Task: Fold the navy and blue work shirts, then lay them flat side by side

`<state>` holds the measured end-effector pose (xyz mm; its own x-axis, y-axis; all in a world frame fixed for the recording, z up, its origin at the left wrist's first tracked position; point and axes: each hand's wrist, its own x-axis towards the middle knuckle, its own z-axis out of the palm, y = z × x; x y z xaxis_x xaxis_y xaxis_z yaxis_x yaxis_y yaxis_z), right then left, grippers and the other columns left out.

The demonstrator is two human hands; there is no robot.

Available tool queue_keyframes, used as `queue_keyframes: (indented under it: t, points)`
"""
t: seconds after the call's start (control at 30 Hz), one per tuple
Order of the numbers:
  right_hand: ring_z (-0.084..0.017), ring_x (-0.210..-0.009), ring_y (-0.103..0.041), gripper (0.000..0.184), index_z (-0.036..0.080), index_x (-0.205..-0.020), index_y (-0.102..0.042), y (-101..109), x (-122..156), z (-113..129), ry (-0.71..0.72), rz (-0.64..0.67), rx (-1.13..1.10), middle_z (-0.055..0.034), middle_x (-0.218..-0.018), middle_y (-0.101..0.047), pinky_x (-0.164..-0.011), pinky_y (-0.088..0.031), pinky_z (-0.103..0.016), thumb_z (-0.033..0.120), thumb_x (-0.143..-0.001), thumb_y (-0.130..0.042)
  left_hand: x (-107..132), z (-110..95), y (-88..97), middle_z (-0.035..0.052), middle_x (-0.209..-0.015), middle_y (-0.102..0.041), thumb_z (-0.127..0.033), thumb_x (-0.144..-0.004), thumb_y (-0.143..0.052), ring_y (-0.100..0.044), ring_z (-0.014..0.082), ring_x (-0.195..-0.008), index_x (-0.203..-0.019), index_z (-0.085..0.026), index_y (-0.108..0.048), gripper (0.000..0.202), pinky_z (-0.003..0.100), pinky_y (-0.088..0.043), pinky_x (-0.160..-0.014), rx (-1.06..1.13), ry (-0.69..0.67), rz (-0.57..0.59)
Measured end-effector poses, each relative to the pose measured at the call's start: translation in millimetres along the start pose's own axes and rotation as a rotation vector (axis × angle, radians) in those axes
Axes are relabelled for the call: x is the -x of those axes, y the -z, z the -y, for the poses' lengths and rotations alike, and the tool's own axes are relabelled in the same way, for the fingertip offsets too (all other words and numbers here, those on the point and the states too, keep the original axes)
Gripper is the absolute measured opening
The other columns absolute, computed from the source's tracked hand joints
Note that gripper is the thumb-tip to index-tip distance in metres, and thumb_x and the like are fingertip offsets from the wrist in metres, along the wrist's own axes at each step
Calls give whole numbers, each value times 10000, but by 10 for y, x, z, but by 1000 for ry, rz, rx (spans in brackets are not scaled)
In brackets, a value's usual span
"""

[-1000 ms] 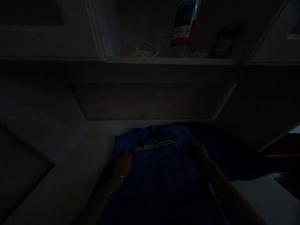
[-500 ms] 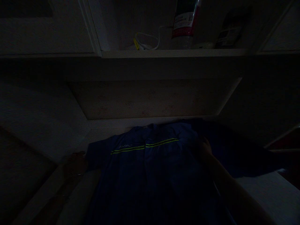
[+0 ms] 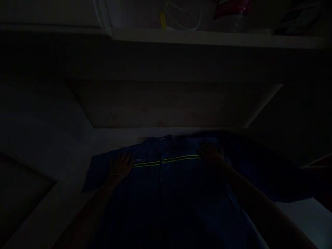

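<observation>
A dark blue work shirt lies spread out front side up, its collar at the far end. Two yellow-green stripes cross its chest, and pale lettering sits above them on the left. Flat on the left shoulder rests my left hand, fingers apart, with a thin band at the wrist. My right hand lies on the right side of the chest, fingers spread, covering the stripe's end. The left sleeve is laid outward; the right sleeve stretches away into shadow. The picture is very dark, so the lower shirt barely shows.
A pale surface shows beside the shirt. Behind it stands a recessed panel. Above runs a shelf edge carrying a white cable with a yellow tag, a bottle with a red label and a dark container.
My left hand has moved from the left sleeve's end inward onto the shoulder. My right hand has shifted left from near the right sleeve onto the chest. The view has tilted down.
</observation>
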<state>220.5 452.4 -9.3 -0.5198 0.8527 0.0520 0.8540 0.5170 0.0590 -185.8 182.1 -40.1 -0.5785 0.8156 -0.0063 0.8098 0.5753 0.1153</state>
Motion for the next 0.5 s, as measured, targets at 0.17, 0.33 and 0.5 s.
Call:
queue_keyframes:
  t: [0.17,0.33,0.5]
  points:
    - [-356,-1462,-154,471,402,-1436,-418,-321,-13,-202,56,63,88,-17,-1624,-176,-1037,-59,-782,378,-982,-295,-150,218,-82,57,-1619,-227,-516,-947,-221,-173,333,-1480,-1490,-308,-321,591,724,-121,-1106,-42,-45,54]
    - [-343,-1462,-177,506,363,-1470,-369,-182,-64,-128,-16,112,-11,-34,-1621,-186,-1054,-103,-766,463,-988,-251,-225,146,3,73,-1608,-257,-483,-956,-213,-215,341,-1464,-1486,-288,-333,577,737,-140,-1095,-85,-43,47]
    - [-303,-1442,-250,546,217,-1489,-335,302,421,213,-27,-126,-103,-105,-1571,-312,-1102,-85,-729,437,-999,-237,353,-264,315,130,-1547,-377,-439,-972,-195,-391,312,-1378,-1435,-147,-412,589,597,-215,-1155,-21,-99,-156]
